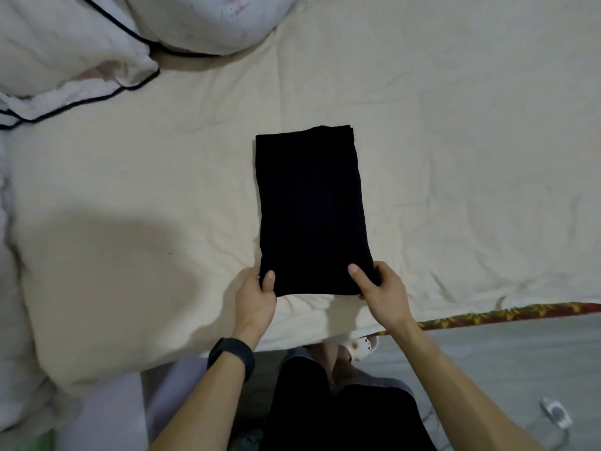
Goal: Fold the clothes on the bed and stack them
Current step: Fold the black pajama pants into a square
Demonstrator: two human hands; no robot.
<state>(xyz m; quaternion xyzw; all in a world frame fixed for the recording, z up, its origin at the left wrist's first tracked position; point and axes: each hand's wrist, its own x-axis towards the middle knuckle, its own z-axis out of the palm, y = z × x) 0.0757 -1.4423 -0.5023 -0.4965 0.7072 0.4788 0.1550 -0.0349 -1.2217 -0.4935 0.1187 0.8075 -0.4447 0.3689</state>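
both hands, left and right, pinch the near corners of the garment; lift them evenly and fold to the far edge, probably halving it.

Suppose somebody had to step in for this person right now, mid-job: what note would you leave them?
Left hand: pinches the near left corner of the folded black garment.
Right hand: pinches its near right corner.
The garment lies flat as a long narrow rectangle on the cream bedsheet, near the bed's edge.
Done: the lengthwise folds.
Left: probably one more fold, near end over far end, then stacking. No stack or other clothes show in view.
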